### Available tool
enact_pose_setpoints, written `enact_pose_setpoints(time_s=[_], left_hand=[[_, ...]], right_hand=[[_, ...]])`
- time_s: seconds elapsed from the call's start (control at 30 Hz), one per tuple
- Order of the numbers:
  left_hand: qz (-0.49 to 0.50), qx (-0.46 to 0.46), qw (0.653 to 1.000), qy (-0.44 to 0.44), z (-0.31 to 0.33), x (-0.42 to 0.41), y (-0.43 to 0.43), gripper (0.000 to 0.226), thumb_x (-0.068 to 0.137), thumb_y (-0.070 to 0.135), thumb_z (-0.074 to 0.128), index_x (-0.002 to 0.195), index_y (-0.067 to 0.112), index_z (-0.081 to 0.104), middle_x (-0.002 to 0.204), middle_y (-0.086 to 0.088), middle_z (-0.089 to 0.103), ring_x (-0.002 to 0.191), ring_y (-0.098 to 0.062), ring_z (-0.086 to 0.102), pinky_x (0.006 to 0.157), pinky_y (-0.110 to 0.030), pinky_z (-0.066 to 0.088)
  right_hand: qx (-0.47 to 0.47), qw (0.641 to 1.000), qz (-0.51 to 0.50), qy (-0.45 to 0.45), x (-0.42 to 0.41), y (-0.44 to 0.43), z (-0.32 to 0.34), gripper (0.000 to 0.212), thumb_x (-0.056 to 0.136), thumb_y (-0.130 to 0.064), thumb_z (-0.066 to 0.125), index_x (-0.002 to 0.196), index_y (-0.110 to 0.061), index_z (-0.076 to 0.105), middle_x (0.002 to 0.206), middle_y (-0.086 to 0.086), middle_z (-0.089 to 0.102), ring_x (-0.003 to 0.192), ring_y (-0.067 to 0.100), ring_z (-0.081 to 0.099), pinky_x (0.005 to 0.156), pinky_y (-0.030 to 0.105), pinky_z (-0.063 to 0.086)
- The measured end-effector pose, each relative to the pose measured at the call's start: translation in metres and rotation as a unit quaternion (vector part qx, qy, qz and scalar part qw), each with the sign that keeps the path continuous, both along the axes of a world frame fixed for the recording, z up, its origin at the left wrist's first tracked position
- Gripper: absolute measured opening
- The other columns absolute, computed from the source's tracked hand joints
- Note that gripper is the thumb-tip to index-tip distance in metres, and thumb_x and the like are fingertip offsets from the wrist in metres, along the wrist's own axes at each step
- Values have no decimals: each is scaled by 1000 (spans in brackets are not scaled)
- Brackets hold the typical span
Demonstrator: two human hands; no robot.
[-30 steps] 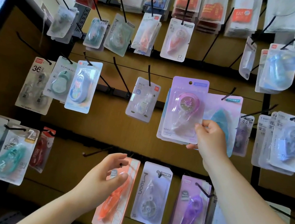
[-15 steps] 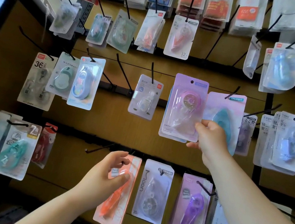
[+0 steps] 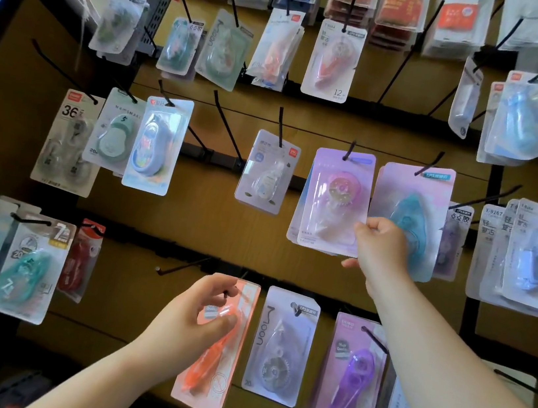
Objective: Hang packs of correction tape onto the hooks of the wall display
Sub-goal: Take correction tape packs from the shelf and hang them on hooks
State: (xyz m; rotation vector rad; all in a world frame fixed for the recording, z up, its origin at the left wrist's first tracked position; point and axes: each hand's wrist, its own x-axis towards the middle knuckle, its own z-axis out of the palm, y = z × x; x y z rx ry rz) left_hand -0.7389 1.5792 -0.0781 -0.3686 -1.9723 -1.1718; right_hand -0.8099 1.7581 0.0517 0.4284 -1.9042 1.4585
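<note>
Two hands are raised to a wall display (image 3: 189, 220) of black hooks hung with correction-tape packs. Right hand (image 3: 380, 250) pinches the lower right corner of a pink pack (image 3: 335, 199), thumb on the front, fingers behind. That pack sits at the front of a small stack in the middle row, and a hook (image 3: 349, 151) passes through the hole at its top. A teal pack (image 3: 411, 217) hangs just beside it, partly behind the hand. Left hand (image 3: 199, 318) grips the upper part of an orange pack (image 3: 219, 352) in the bottom row, thumb pressed on its front, fingers curled round its top edge. Whether this pack rests on a hook cannot be told; the fingers cover its top. An empty hook (image 3: 183, 264) juts out just left of that hand. A "Moon" pack (image 3: 280, 347) hangs to its right.
</note>
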Motion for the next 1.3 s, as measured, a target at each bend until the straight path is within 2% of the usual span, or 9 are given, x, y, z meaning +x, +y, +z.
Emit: enact_pose_setpoints(time_s=[0.17,0.43,0.53,0.67,0.8,0.93,1.0,1.1,1.3], left_hand=[[-7,-4,1000,-2,0,0,-1,34,89,20,53,96,47,34,96,34,42,93,9,46,63,0,37],[-17,-9,1000,-18,1,-2,-3,34,88,20,55,97,47,35,99,34,41,104,2,47,67,-2,39],[-20,18,999,-20,6,2,-3,36,87,18,56,115,34,41,98,26,46,99,0,50,73,-8,45],[-11,35,999,-29,7,19,-5,46,86,19,56,127,32,38,103,23,47,94,1,52,71,-11,45],[15,50,998,-24,-9,48,-13,29,86,16,56,100,39,46,95,26,53,83,4,56,57,-4,47],[33,58,997,-43,-44,76,-18,24,84,11,59,82,34,59,75,6,71,78,-2,64,62,-4,46],[18,80,994,-78,-67,88,-18,23,84,7,59,76,28,63,65,9,72,67,2,65,60,-3,47],[13,91,987,-129,-105,102,-21,24,84,4,58,71,22,66,58,8,70,56,1,63,58,-8,49],[28,123,961,-245,-206,119,-27,25,85,0,56,66,15,63,46,5,65,44,3,55,49,-6,42]], right_hand=[[34,998,-43,-6,-13,-4,2,28,96,-14,36,119,-5,49,96,5,50,45,18,50,44,23,32],[30,999,5,-27,-17,-14,-8,10,96,-16,39,101,-10,46,79,2,53,54,18,57,51,24,45],[56,997,10,-46,-12,-12,-16,14,94,-24,43,97,-10,44,70,2,56,54,17,57,51,24,45],[77,997,-18,-19,3,-5,-28,11,91,-24,46,93,-13,44,89,9,62,62,22,59,51,26,42],[103,993,-46,21,23,4,-39,19,89,-16,46,107,-11,47,82,0,52,82,22,49,57,26,34],[83,996,-14,16,45,9,-69,12,87,-12,48,98,-12,53,71,-7,49,81,19,49,57,23,36],[112,993,18,-19,60,8,-92,5,87,-14,48,85,-18,51,80,0,57,80,21,54,62,26,41],[168,978,95,-75,84,5,-131,19,88,-16,48,70,-24,48,80,5,62,62,18,55,55,28,42],[280,915,181,-228,99,-15,-254,22,89,-17,48,67,-21,49,70,1,62,50,14,54,49,26,43]])
